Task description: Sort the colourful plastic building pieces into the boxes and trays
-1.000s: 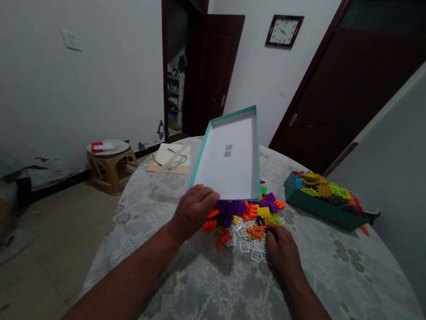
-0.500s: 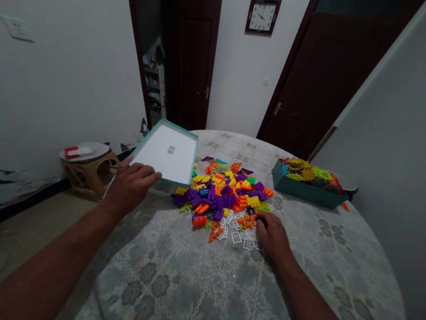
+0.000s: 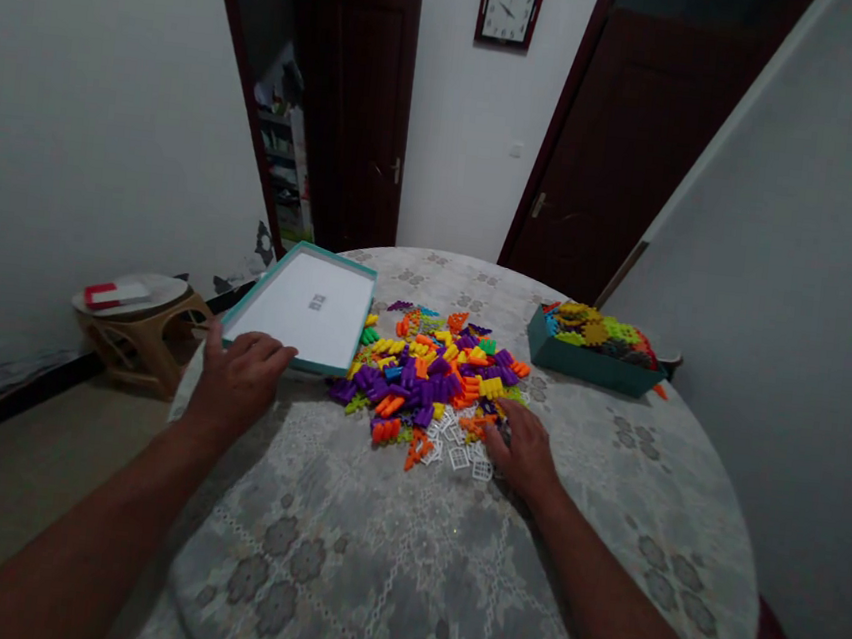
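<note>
"One round, cloth-covered table [image 3: 365,555] to start, running beneath the fingers of the left hand [image 3: 236,377] and the right hand [image 3: 529,455]. Next size down?"

"Mixed plastic pile [image 3: 420,384], between both sets of fingers, reaching the right fingertips. Then the teal-rimmed tray [image 3: 288,301], near left corner at the left fingers."

"How do those stand?"

"Closed over the near rim, thumb at the side. Teal box [image 3: 594,370] next, well beyond the right fingers and off to their right, heaped with gear-like pieces [image 3: 593,331]."

"Right fingers?"

"Loosely curved at the pile's near edge. Cannot tell whether anything is pinched."

"Smallest?"

"Orange triangle [image 3: 417,449], left of the right fingers; white lattice squares [image 3: 459,457], just beside the right thumb."

"Progress?"

"Partway, I'd judge. Done: box loaded, pile spread within reach. Left: that loose pile, colours intermingled, lying outside tray and box."
</note>
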Action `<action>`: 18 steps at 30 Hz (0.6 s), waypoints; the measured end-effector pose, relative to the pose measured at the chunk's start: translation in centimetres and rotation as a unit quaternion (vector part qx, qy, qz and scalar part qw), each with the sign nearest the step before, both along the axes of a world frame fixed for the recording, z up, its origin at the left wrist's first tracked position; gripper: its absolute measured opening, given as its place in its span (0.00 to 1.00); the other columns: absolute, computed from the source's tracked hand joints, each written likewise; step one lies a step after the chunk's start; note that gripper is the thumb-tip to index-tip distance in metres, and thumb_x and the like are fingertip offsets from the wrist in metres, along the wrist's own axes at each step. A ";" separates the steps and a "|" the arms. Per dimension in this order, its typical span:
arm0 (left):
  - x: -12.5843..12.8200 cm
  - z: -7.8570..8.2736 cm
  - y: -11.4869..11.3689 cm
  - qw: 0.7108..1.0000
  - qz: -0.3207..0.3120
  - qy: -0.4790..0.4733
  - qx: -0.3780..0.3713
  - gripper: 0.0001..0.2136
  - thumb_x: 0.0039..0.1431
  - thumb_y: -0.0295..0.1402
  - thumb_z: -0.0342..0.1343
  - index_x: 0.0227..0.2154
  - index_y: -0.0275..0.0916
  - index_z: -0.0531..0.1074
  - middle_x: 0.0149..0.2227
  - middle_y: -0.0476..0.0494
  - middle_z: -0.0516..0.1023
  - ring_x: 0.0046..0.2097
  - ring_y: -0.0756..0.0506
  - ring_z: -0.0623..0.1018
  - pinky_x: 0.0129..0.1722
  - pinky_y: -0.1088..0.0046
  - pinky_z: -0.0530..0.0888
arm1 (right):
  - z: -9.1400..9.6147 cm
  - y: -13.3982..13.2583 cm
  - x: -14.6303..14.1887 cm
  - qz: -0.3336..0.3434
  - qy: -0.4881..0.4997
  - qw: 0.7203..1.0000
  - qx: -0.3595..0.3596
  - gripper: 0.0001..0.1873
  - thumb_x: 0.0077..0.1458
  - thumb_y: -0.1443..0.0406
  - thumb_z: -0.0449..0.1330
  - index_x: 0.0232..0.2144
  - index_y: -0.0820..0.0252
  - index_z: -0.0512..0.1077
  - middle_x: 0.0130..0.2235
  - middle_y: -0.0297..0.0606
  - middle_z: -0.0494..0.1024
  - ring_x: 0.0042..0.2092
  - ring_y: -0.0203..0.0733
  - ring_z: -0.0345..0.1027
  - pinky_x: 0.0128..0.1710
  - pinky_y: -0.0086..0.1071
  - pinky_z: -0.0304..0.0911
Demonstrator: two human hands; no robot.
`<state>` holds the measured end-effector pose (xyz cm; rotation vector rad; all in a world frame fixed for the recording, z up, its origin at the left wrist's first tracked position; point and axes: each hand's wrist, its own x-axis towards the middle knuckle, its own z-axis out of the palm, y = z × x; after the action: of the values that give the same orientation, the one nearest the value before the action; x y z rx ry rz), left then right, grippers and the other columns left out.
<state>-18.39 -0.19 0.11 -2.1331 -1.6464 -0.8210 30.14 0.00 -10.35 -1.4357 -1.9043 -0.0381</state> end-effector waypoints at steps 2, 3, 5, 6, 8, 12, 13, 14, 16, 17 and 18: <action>1.0 -0.2 -0.4 0.999 0.008 0.024 0.023 0.17 0.66 0.25 0.49 0.48 0.40 0.82 0.51 0.32 0.84 0.61 0.28 0.77 0.74 0.30 0.43 | -0.1 -0.1 -0.4 0.004 -0.011 1.000 -0.003 0.25 0.69 0.57 0.59 0.65 0.58 0.72 0.63 0.53 0.78 0.65 0.59 0.71 0.68 0.58 0.64; 1.8 -0.3 -0.7 0.999 0.003 0.030 0.038 0.18 0.66 0.25 0.50 0.50 0.39 0.82 0.54 0.30 0.83 0.63 0.27 0.76 0.74 0.30 0.43 | -0.1 0.0 -0.5 0.004 -0.014 1.000 -0.003 0.26 0.69 0.57 0.59 0.65 0.57 0.72 0.64 0.53 0.78 0.65 0.59 0.71 0.68 0.58 0.64; 3.8 -0.5 -1.2 0.998 -0.041 0.030 0.044 0.18 0.67 0.25 0.51 0.52 0.39 0.81 0.56 0.29 0.82 0.65 0.28 0.75 0.75 0.33 0.48 | 0.2 0.5 -0.8 0.005 -0.022 1.000 -0.002 0.27 0.69 0.57 0.59 0.67 0.58 0.71 0.65 0.53 0.77 0.66 0.60 0.70 0.69 0.58 0.63; 5.1 -0.7 -1.4 0.996 -0.075 0.025 0.038 0.17 0.66 0.25 0.53 0.52 0.41 0.81 0.55 0.30 0.83 0.64 0.29 0.76 0.75 0.35 0.53 | 0.5 1.0 -0.8 0.007 -0.027 1.000 -0.002 0.28 0.69 0.57 0.59 0.67 0.58 0.71 0.66 0.53 0.76 0.67 0.60 0.69 0.69 0.57 0.63; 7.9 -1.2 -1.7 0.989 -0.142 0.030 -0.005 0.17 0.67 0.26 0.56 0.55 0.42 0.80 0.55 0.33 0.82 0.62 0.33 0.78 0.73 0.43 0.63 | 1.2 2.6 -0.9 0.014 -0.037 0.999 -0.011 0.28 0.69 0.57 0.59 0.68 0.58 0.70 0.67 0.53 0.75 0.68 0.59 0.69 0.70 0.56 0.63; 12.9 -2.9 -1.5 0.981 -0.154 0.069 -0.095 0.24 0.67 0.39 0.64 0.64 0.40 0.75 0.63 0.31 0.78 0.67 0.32 0.74 0.73 0.45 0.64 | 2.9 6.9 -0.9 -0.004 -0.072 0.995 -0.063 0.31 0.70 0.56 0.58 0.70 0.60 0.69 0.69 0.53 0.72 0.71 0.59 0.65 0.72 0.54 0.60; 13.7 -3.3 -1.3 0.981 -0.141 0.074 -0.106 0.26 0.67 0.42 0.64 0.66 0.40 0.74 0.64 0.31 0.78 0.68 0.31 0.73 0.74 0.43 0.62 | 3.1 8.0 -0.9 -0.014 -0.082 0.993 -0.079 0.31 0.70 0.55 0.58 0.70 0.60 0.69 0.70 0.53 0.72 0.71 0.58 0.64 0.72 0.54 0.59; 14.3 -3.6 -1.1 0.982 -0.130 0.077 -0.113 0.27 0.67 0.44 0.64 0.66 0.41 0.74 0.65 0.32 0.77 0.69 0.31 0.72 0.75 0.42 0.59 | 3.3 9.0 -1.1 -0.022 -0.091 0.991 -0.095 0.30 0.71 0.55 0.58 0.70 0.61 0.69 0.70 0.53 0.72 0.71 0.58 0.64 0.73 0.53 0.58; 14.9 -4.0 -0.7 0.983 -0.116 0.078 -0.118 0.26 0.69 0.45 0.62 0.66 0.42 0.75 0.64 0.33 0.78 0.70 0.31 0.72 0.76 0.41 0.56 | 3.4 10.6 -1.6 -0.024 -0.105 0.987 -0.118 0.30 0.71 0.54 0.58 0.69 0.61 0.70 0.70 0.53 0.72 0.71 0.57 0.64 0.73 0.52 0.57; 15.0 -4.1 -0.6 0.984 -0.113 0.077 -0.117 0.24 0.70 0.44 0.62 0.65 0.42 0.75 0.64 0.33 0.78 0.69 0.31 0.72 0.76 0.40 0.55 | 3.5 11.2 -1.9 -0.019 -0.107 0.986 -0.123 0.30 0.72 0.53 0.58 0.69 0.61 0.71 0.69 0.54 0.72 0.71 0.57 0.65 0.73 0.52 0.57; 15.0 -4.2 -0.5 0.984 -0.112 0.077 -0.115 0.24 0.70 0.44 0.61 0.65 0.42 0.76 0.63 0.34 0.79 0.69 0.31 0.73 0.76 0.40 0.54 | 3.5 11.7 -2.4 -0.012 -0.106 0.987 -0.123 0.30 0.72 0.52 0.58 0.68 0.61 0.72 0.69 0.54 0.72 0.71 0.57 0.65 0.73 0.52 0.58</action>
<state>-3.35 -0.70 -4.12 -2.5070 -1.5050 -0.5292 27.78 11.75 -6.85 -1.6751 -2.1234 0.0365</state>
